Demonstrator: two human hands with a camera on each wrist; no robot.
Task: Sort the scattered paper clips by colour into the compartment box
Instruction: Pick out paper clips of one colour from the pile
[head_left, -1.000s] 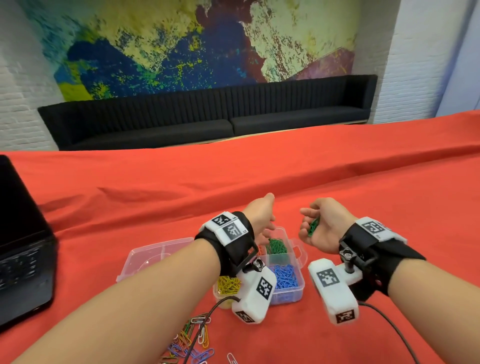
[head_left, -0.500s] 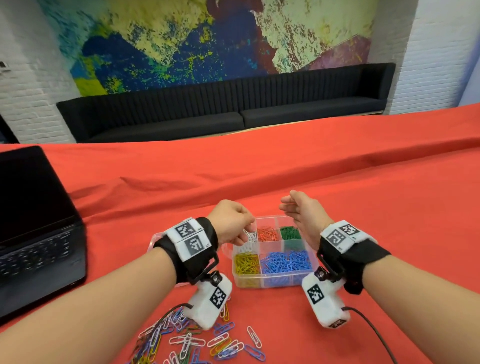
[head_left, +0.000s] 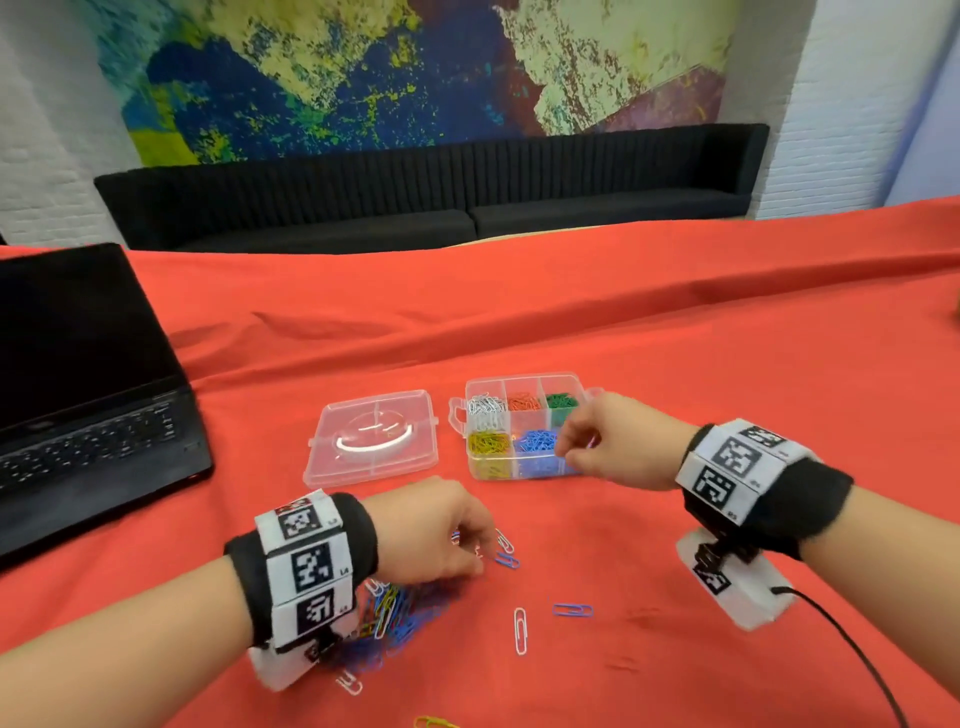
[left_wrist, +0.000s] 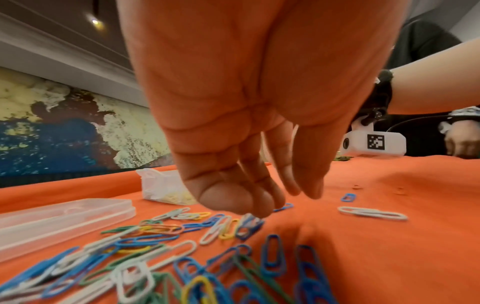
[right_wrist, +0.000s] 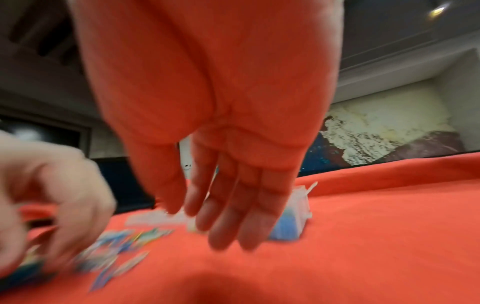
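The clear compartment box (head_left: 521, 383) stands open on the red cloth, with white, red and green clips in its far row and yellow and blue in front. My right hand (head_left: 569, 447) hovers at its near right corner, fingers loose and empty; in the right wrist view its fingers (right_wrist: 223, 222) hang straight in front of the box (right_wrist: 298, 207). My left hand (head_left: 475, 558) reaches down at the edge of the mixed clip pile (head_left: 395, 613), fingertips just above a blue clip (head_left: 506, 560). In the left wrist view its thumb and fingers (left_wrist: 259, 205) point down over the pile (left_wrist: 155, 257), holding nothing I can see.
The box's clear lid (head_left: 371, 436) lies flat to the left of the box. An open black laptop (head_left: 78, 389) sits at the left. Loose clips lie near me: a white one (head_left: 520, 630) and a blue one (head_left: 572, 609). A cable trails from my right wrist camera.
My left hand came back from the box to the clip pile. My right hand, which held green clips a second ago, has lowered beside the box with nothing in it. My head tilted down.
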